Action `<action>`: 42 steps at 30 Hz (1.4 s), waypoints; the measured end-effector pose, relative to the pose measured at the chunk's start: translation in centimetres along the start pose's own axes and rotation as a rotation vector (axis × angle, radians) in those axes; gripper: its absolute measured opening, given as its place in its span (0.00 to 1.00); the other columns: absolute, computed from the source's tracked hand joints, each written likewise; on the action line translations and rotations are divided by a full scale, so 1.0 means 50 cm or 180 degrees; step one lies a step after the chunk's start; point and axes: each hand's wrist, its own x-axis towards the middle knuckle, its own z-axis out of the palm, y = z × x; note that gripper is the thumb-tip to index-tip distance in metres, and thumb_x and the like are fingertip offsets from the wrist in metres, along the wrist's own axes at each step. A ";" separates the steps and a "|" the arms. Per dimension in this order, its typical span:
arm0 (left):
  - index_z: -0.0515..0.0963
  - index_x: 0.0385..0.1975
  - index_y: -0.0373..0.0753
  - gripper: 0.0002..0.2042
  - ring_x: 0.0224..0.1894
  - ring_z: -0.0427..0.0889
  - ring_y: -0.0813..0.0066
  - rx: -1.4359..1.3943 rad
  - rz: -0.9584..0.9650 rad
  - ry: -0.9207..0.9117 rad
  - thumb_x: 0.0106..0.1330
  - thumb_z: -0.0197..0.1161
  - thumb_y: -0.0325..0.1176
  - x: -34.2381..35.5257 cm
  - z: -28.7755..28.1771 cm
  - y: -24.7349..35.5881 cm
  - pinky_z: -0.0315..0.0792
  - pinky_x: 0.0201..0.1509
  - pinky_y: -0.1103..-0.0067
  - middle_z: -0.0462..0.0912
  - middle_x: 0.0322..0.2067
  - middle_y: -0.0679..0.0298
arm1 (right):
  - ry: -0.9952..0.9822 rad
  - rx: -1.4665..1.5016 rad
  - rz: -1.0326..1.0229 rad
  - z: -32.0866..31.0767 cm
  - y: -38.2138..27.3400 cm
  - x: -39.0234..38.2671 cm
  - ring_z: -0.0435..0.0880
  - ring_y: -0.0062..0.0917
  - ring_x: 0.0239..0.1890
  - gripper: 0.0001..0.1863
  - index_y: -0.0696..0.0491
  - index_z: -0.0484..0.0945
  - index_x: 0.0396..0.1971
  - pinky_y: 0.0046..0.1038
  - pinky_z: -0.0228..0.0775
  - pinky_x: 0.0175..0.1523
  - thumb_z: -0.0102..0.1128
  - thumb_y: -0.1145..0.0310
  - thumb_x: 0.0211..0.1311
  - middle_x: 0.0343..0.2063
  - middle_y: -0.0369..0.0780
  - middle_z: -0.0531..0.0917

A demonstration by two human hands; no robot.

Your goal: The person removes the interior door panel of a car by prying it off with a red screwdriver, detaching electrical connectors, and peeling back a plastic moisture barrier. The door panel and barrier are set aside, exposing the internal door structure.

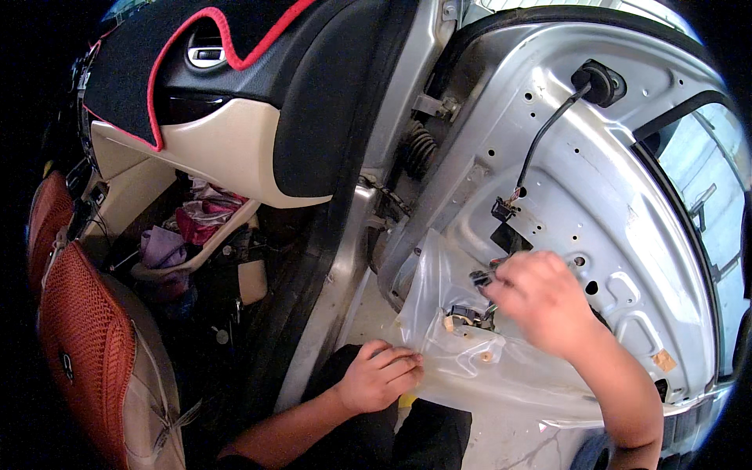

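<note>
My right hand [544,301] is at the bare inner side of a silver car door [619,204], slightly blurred. Its thumb and fingers pinch a small black wiring connector [481,278]. Below and left of it, my left hand [381,377] is closed with curled fingers at the edge of a clear plastic sheet [439,352], which it appears to grip. The sheet hangs loose over the lower door. Another black connector with wires [468,316] shows against it. What lies inside my left hand's curl is hidden.
Higher on the door, a black cable [540,137] runs from a round black speaker-like part [599,82] to a black plug [504,208]. At left are the beige and black dashboard [211,145], a red-brown seat [90,345] and cloths [207,215] in the footwell.
</note>
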 end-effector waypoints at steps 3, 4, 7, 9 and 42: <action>0.84 0.39 0.47 0.08 0.53 0.83 0.73 -0.0056 -0.0114 0.0167 0.60 0.65 0.34 0.006 -0.011 0.007 0.68 0.58 0.69 0.86 0.47 0.69 | -0.0524 -0.0161 -0.0437 0.009 -0.020 0.005 0.81 0.29 0.45 0.15 0.46 0.83 0.43 0.31 0.71 0.55 0.60 0.66 0.54 0.37 0.34 0.81; 0.84 0.39 0.47 0.09 0.53 0.83 0.74 -0.0064 -0.0118 0.0181 0.60 0.65 0.34 0.005 -0.010 0.009 0.68 0.58 0.69 0.86 0.47 0.70 | -0.0817 -0.0301 -0.0668 0.014 -0.015 0.003 0.81 0.28 0.41 0.14 0.46 0.82 0.42 0.32 0.74 0.49 0.60 0.65 0.54 0.36 0.34 0.80; 0.85 0.39 0.47 0.09 0.53 0.83 0.75 -0.0092 -0.0150 0.0238 0.59 0.66 0.34 0.002 -0.013 0.013 0.67 0.59 0.69 0.87 0.48 0.70 | -0.0566 -0.0293 -0.0187 -0.002 0.019 -0.004 0.82 0.29 0.39 0.13 0.46 0.82 0.40 0.34 0.76 0.43 0.62 0.62 0.55 0.34 0.34 0.80; 0.85 0.39 0.47 0.09 0.54 0.83 0.76 -0.0142 -0.0180 0.0301 0.59 0.67 0.34 0.006 -0.006 0.014 0.67 0.59 0.69 0.87 0.48 0.71 | 0.0242 0.0204 0.0747 0.014 0.027 -0.013 0.86 0.34 0.35 0.11 0.49 0.82 0.39 0.35 0.80 0.37 0.66 0.72 0.54 0.33 0.38 0.83; 0.76 0.54 0.34 0.18 0.44 0.80 0.78 -0.3699 -0.3877 0.0980 0.77 0.62 0.42 0.241 0.092 -0.111 0.72 0.49 0.80 0.84 0.42 0.64 | -0.1366 -0.0098 0.2668 -0.210 -0.194 -0.297 0.68 0.51 0.70 0.43 0.55 0.71 0.66 0.58 0.51 0.75 0.74 0.53 0.50 0.66 0.52 0.71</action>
